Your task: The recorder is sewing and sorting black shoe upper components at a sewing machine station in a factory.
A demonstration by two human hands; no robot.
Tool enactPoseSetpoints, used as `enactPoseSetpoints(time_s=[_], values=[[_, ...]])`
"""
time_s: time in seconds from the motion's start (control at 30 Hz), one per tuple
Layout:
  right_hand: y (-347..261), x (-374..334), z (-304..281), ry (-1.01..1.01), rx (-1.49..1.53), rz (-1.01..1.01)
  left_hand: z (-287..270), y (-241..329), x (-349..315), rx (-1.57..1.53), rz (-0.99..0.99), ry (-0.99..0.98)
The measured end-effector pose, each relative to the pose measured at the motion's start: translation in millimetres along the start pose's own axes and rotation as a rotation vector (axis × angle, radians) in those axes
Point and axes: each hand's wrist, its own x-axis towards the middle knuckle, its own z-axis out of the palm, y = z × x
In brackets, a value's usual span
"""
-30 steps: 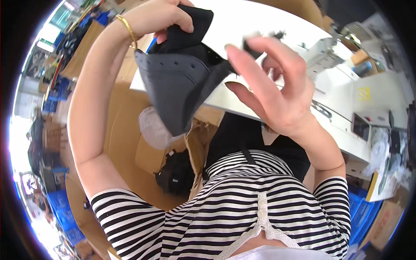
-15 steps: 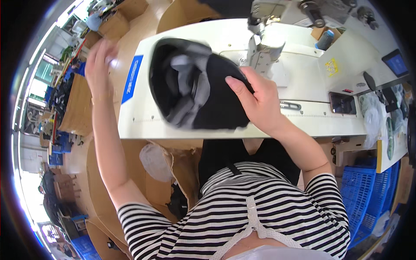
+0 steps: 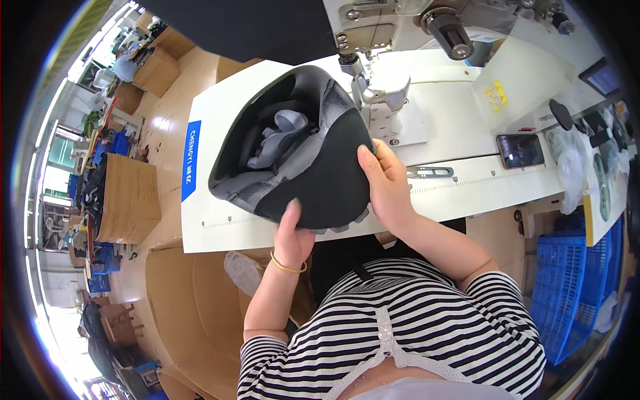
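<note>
Between my two hands is a hollow black-and-grey fabric shell (image 3: 313, 177), rounded like a deep cap or pouch; its exact kind does not show. Its wide opening faces up and to the left, and loose grey pieces (image 3: 280, 140) lie inside. My left hand (image 3: 293, 239), a gold bangle at its wrist, grips the lower edge with the thumb on the outer black face. On the right side my right hand (image 3: 388, 187) holds the shell, thumb in front and fingers partly hidden behind it. A sewing machine's post (image 3: 385, 107) stands just beyond the shell.
Thread snips (image 3: 431, 173) and a phone (image 3: 520, 151) lie on the white sewing table (image 3: 467, 187), right of my hands. The machine head (image 3: 393, 20) overhangs the far side. Blue crates (image 3: 560, 293) stand at lower right, with a large cardboard box (image 3: 193, 307) below the table's left end.
My left hand has come in from the far left and taken hold of the shell's lower edge. The shell has tilted, and my view has shifted with the machine now nearer.
</note>
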Motion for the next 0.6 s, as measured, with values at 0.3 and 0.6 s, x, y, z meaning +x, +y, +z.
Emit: enactPoseSetpoints(time_s=[0.3, 0.6], values=[[-48.2, -16.1, -10.2, -0.223, -0.212, 0.214, 31.2, 34.1, 10.7, 0.210, 0.170, -0.055], [-53.2, -11.5, -1.2, -0.175, -0.038, 0.151, 44.7, 50.5, 16.9, 0.259, 0.185, -0.081]])
